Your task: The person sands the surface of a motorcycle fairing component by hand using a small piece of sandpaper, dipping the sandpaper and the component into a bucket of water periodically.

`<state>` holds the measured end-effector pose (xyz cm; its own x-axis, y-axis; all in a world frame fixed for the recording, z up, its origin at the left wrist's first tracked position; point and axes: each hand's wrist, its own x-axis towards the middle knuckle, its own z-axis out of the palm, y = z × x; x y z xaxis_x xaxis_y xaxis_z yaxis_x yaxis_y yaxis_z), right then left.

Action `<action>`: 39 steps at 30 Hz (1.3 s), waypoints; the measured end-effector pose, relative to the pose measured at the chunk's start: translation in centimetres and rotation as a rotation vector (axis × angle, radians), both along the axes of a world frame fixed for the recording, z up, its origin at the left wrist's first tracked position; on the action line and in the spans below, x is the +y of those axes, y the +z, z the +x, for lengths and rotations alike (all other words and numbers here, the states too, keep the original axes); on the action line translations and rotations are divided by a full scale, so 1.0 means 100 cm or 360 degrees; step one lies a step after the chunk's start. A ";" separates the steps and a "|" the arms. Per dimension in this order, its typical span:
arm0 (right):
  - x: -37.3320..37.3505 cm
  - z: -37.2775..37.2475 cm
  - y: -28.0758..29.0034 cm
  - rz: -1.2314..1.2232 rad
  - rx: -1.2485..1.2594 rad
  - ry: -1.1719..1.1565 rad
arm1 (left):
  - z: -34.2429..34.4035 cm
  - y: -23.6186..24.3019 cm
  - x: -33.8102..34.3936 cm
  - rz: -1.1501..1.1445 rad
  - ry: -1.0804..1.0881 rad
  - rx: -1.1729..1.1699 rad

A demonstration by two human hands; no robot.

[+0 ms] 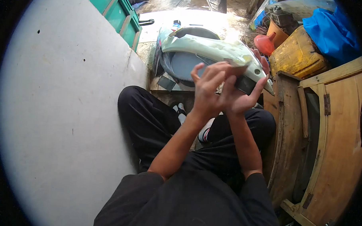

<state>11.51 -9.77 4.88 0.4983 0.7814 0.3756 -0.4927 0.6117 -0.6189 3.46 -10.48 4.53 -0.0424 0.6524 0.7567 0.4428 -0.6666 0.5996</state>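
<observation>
A pale green-white curved plastic panel point(207, 48), like a motorcycle fairing, lies across a black round basin point(164, 64) of cloudy grey water. My right hand point(245, 100) cups the panel's narrow right end, palm up, with fingers curling behind it and the thumb in front. My left hand point(210, 85) is over that end, its fingers pinching a brown piece of sandpaper point(240, 70) near the panel's surface. A dark flat patch point(244, 84) shows between the hands; I cannot tell whether it belongs to the panel. Beside the basin lies a dark square sheet point(166, 83).
A white wall point(70, 89) stands close on my left, with a green crate point(120, 19) beyond it. Wooden cabinet doors point(344, 114) flank my right. Past them are a yellow jerrycan point(298, 53), a red funnel point(264, 44) and a blue plastic sheet point(333, 32).
</observation>
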 end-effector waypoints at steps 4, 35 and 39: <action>-0.002 -0.004 -0.002 0.0036 -0.0142 -0.0016 | -0.020 -0.006 0.016 -0.0579 0.0086 -0.0369; -0.004 -0.012 0.009 -0.0050 -0.0072 -0.0018 | -0.043 0.004 0.015 -0.0538 0.0065 -0.0081; -0.001 -0.002 0.001 0.0020 -0.0005 0.0016 | -0.009 0.021 0.001 -0.0004 -0.0261 0.0166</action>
<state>11.30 -9.90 5.00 0.4891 0.7817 0.3868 -0.4972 0.6143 -0.6128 2.55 -10.42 6.63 0.1430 0.6458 0.7500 0.3883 -0.7336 0.5577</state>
